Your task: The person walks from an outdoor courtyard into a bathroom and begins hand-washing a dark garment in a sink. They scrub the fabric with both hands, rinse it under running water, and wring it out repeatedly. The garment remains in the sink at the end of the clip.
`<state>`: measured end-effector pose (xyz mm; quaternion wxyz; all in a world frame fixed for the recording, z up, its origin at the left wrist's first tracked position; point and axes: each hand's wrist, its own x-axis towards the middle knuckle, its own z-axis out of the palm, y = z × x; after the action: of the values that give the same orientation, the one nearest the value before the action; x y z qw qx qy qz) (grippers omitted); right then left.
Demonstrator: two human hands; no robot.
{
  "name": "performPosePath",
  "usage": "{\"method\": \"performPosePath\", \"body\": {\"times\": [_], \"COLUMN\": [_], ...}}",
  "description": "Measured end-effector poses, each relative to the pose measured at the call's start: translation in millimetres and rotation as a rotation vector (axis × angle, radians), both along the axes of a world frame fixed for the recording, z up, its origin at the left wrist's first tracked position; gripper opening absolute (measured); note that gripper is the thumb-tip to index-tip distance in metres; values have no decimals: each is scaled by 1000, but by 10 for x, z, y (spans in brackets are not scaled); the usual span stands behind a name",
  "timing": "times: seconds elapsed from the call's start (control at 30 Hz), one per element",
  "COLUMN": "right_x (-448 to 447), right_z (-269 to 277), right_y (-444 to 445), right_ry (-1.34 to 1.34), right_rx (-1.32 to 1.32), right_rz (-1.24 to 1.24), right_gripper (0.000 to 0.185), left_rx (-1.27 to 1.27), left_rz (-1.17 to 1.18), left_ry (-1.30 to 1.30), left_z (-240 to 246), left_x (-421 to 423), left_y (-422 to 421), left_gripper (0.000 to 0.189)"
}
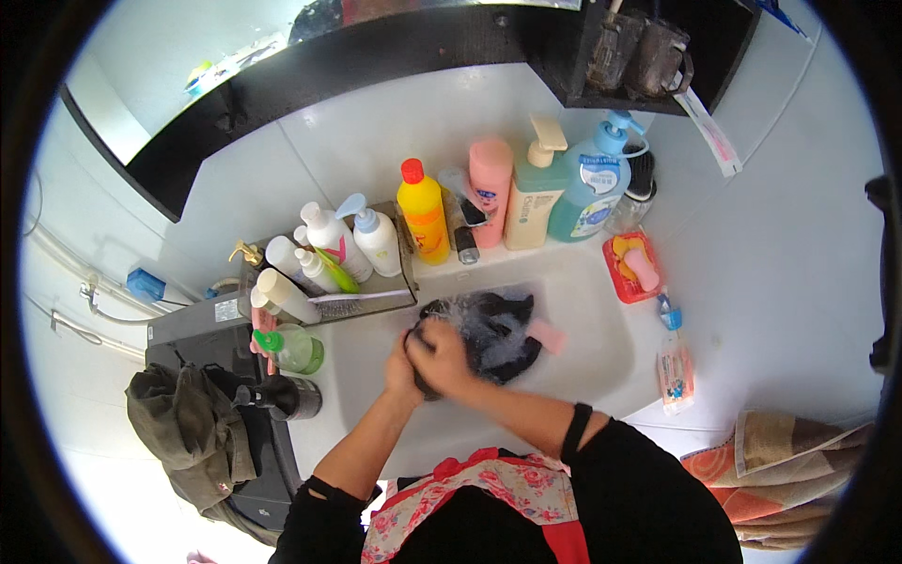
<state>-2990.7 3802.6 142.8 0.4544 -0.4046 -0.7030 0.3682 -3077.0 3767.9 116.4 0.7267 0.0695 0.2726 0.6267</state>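
Black wet cloth (497, 335) lies in soapy water in the white sink basin (592, 338). At its left end, my left hand (402, 370) and my right hand (442, 356) are pressed together around a bunched part of it. The right hand overlaps the left, so some fingers are hidden. A pink bar (547, 336), apparently soap, touches the cloth's right side.
Bottles stand behind the basin, among them a yellow bottle (424, 215) and a blue pump bottle (590, 187). A red soap dish (612, 271) sits at right. Left are a toiletry tray (384, 302), a green-topped pump bottle (299, 349) and a dark pump bottle (292, 397).
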Motion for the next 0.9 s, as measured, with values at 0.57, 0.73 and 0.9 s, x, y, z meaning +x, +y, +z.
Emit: {"method": "performPosePath", "body": {"times": [0.57,0.73,0.9], "right_x": [956,921,959], "right_z": [-939,-1239,-966], "right_y": [587,206,282], "right_ry": [-778,-965,-717], "right_rx": [-183,-34,-148], "right_rz": [427,434,421], "right_gripper": [38,34,30], "left_rx": [-309,136,188], "left_rz": [-245,-138,-668], "left_ry": [2256,2545,2069], "left_z": [814,463,-245], "left_x": [-958,-441,-195], "left_y": [-843,-404,-25], "left_gripper": [40,63,71]}}
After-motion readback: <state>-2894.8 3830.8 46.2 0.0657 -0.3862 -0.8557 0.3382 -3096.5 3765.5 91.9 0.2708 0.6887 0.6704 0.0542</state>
